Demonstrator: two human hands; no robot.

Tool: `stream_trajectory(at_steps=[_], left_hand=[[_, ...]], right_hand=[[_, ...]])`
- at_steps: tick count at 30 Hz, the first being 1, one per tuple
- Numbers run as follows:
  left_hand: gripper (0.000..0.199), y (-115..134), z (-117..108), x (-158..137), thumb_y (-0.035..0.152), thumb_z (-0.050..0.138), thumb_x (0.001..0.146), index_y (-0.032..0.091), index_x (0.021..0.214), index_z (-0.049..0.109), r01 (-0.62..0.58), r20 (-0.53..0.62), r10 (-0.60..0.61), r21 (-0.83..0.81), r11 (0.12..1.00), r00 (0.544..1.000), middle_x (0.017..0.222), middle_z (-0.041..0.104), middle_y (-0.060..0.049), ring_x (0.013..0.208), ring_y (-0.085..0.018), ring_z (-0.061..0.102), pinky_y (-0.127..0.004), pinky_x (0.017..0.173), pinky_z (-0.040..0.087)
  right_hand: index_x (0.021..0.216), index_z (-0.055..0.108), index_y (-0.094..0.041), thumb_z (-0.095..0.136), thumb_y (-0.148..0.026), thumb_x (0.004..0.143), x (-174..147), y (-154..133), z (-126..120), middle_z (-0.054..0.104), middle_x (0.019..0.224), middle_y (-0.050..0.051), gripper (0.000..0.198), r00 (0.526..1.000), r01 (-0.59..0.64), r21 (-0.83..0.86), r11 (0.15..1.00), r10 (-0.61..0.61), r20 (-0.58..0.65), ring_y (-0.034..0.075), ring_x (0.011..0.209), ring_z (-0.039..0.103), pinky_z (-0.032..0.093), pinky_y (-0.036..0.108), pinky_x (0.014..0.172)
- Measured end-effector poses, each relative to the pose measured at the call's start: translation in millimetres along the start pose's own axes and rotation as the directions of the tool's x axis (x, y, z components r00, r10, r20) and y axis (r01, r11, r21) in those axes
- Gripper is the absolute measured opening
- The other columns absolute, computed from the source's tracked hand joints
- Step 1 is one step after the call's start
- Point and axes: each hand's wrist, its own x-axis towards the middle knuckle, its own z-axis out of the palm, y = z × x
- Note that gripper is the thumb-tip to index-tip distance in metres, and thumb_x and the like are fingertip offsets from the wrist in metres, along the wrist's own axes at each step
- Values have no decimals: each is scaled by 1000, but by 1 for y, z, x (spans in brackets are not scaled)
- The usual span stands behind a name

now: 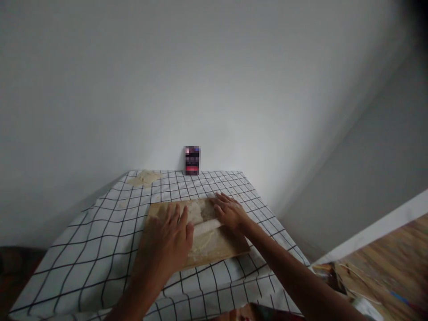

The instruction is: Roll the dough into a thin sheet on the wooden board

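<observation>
A pale rolling pin [207, 227] lies across a wooden board [234, 247], its ends hidden under my hands. My left hand [176, 234] rests over its left end, palm down with fingers stretched forward and spread. Over the right end, my right hand [231, 213] lies flat, fingers extended towards the board's far edge. A thin, pale sheet of dough [202, 241] shows on the board just in front of the pin. Whitish, flour-like smears mark the wood beyond it. How far the dough reaches under my hands is hidden.
A checked white cloth [113, 240] covers the table. Flat pieces of pale dough [145, 178] lie at its far left corner. A dark, pixelated upright object [192, 160] leans near the wall. Blurred items [329, 276] sit on the wooden floor at right.
</observation>
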Motion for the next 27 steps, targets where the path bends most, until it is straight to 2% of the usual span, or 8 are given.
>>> stream_trajectory(at_steps=[4,10,14,16,19,21,24,27], left_hand=[[55,17,4,-21,35,38,110,15,156,62,11,-16,-12,-70,997,1000,167,57,-15,157,-37,52,-69,129,42],[49,2,1,16,32,41,109,11,141,72,46,95,-39,-75,996,995,158,65,-22,152,-42,57,-73,124,45],[54,18,-3,-13,36,40,109,13,150,67,15,-37,-16,-46,999,999,160,64,-19,153,-37,57,-66,128,45],[57,32,-3,-38,37,40,109,16,159,58,-22,-122,16,-55,998,992,170,54,-15,159,-34,51,-63,130,45],[57,39,1,-48,40,40,110,18,161,56,-25,-147,11,-92,995,989,170,55,-14,157,-33,53,-60,129,46],[54,32,5,-31,43,41,111,18,154,63,30,-81,-39,-109,994,996,162,64,-16,152,-35,59,-61,128,46],[50,9,9,12,42,40,110,18,141,72,113,36,-111,-62,992,993,149,73,-18,144,-38,65,-65,124,46],[46,-14,9,51,46,42,109,22,132,74,127,73,-124,-35,991,990,140,78,-16,139,-34,67,-58,119,50]], right_hand=[[163,57,-27,35,-35,113,-28,0,-3,45,176,5,55,999,44,1,999,-44,4,28,167,33,26,59,135],[165,54,-28,31,-38,116,-1,-10,-11,39,179,5,55,996,-69,27,997,67,54,25,168,31,28,54,135],[163,56,-28,33,-35,115,-22,-7,-4,42,177,4,54,1000,-9,8,1000,9,13,27,168,31,27,55,136],[163,57,-27,32,-35,115,-46,-3,2,42,177,3,55,999,36,5,999,-35,-28,26,168,31,30,54,135],[166,54,-31,29,-36,116,-63,0,7,42,177,3,56,997,14,3,1000,-13,-78,28,168,29,28,59,136],[163,58,-31,29,-36,116,-51,0,8,47,174,3,55,998,-12,17,1000,13,-67,28,167,32,29,58,135],[159,61,-29,30,-43,118,-7,-3,4,49,173,6,53,997,-48,28,998,49,-52,27,165,37,34,53,133],[154,63,-24,30,-45,118,38,-4,-1,56,167,12,53,1000,-30,19,999,30,2,27,160,45,42,49,127]])
